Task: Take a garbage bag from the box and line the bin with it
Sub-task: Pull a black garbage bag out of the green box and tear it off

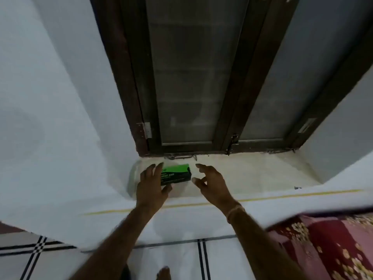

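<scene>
While the bin is out of view, the garbage bag box (177, 174) lies flat on the window sill (252, 174), just below the shut window (191, 77). Left hand (151, 184) covers its near left end, grip spread, not closed. Right hand (212, 184) hovers just beside its right end, grip open and empty. Judged light, stiff cardboard, somewhat crushable; best pinched across the short ends.

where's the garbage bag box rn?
Head view: garbage bag box sits on the window sill, left end, under the left hand; right hand open beside it.
</scene>
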